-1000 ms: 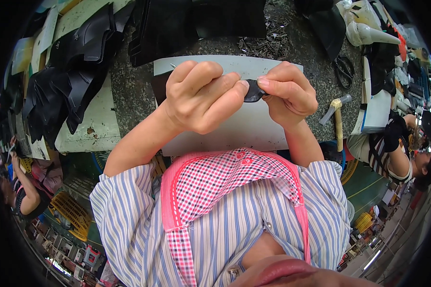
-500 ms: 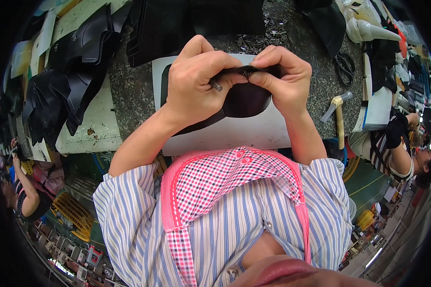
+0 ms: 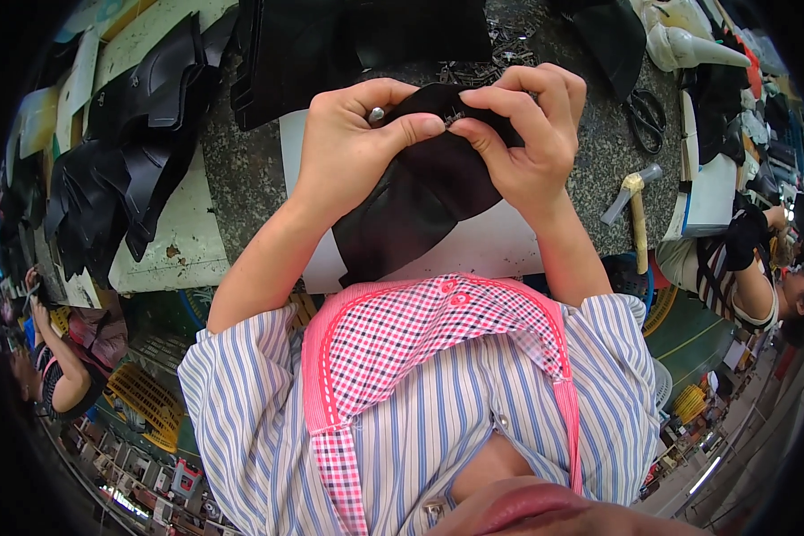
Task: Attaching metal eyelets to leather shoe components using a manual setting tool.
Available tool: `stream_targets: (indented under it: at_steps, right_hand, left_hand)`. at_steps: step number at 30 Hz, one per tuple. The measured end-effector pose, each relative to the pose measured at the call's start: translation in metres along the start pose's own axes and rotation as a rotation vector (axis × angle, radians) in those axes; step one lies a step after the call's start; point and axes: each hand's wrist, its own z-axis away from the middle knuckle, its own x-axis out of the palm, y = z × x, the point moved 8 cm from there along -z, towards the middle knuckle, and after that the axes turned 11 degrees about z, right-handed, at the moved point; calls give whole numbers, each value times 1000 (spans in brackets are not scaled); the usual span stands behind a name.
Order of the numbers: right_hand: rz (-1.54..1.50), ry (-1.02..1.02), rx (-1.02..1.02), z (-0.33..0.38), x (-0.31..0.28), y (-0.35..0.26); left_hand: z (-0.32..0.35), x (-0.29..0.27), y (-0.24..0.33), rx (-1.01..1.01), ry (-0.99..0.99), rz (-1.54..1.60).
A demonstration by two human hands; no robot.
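Both hands hold a black leather-like piece (image 3: pixel 411 201) raised over a white board (image 3: pixel 500 246). My left hand (image 3: pixel 344 138) is closed on the piece's upper part, its thumb at a small metal fitting (image 3: pixel 454 116). Tucked in the same hand is a metal rod, its round end (image 3: pixel 376 114) poking out by the fingers. My right hand (image 3: pixel 536 134) pinches the piece from the other side, thumb and index finger beside the fitting. The fingers partly cover the fitting, so its exact kind is unclear.
Small metal parts (image 3: pixel 518 40) lie heaped beyond my hands. Rightward are black-handled scissors (image 3: pixel 645 121), a wooden-handled hammer (image 3: pixel 637 214) and a white nozzle bottle (image 3: pixel 692 54). Black pieces (image 3: pixel 152 116) are stacked at left. Co-workers sit on both sides.
The black piece has been turned and tipped, showing more of its face and the fitting. My left hand has shifted a little left and its rod now points differently.
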Motion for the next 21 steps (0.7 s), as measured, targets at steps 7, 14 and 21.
stream_targets:
  at_steps: [7,14,21]
  right_hand:
    - [-112,-133,131,8,10,3]
    - [-222,-97,199,16,16,7]
    - [-168,-6,86,15,12,0]
  left_hand:
    - [0,3,-12,-116,16,197]
    - [1,2,-16,-126,49,203]
    - [3,4,-13,-80,67,192]
